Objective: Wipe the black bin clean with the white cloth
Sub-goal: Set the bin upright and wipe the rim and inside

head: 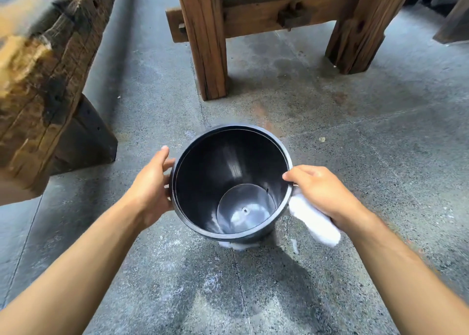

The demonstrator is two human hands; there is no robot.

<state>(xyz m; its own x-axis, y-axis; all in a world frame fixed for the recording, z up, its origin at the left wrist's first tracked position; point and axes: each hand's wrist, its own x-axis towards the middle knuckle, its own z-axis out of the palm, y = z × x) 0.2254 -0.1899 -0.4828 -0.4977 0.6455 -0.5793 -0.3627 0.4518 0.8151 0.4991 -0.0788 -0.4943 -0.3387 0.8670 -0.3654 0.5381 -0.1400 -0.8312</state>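
Seemingly midway: the black bin (203, 172) stands upright on the concrete floor (355, 156), its inside smeared pale, so wiping remains; the left hand (149, 187) cups its outer wall, while the right hand (322, 195) presses the white cloth (314, 223) against the rim

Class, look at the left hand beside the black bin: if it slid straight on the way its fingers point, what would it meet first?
The left hand already grips the black bin at its outer wall, fingers pointing up and away. Going straight on, it would probably slide along the rim, then meet only concrete floor; depth is unclear.
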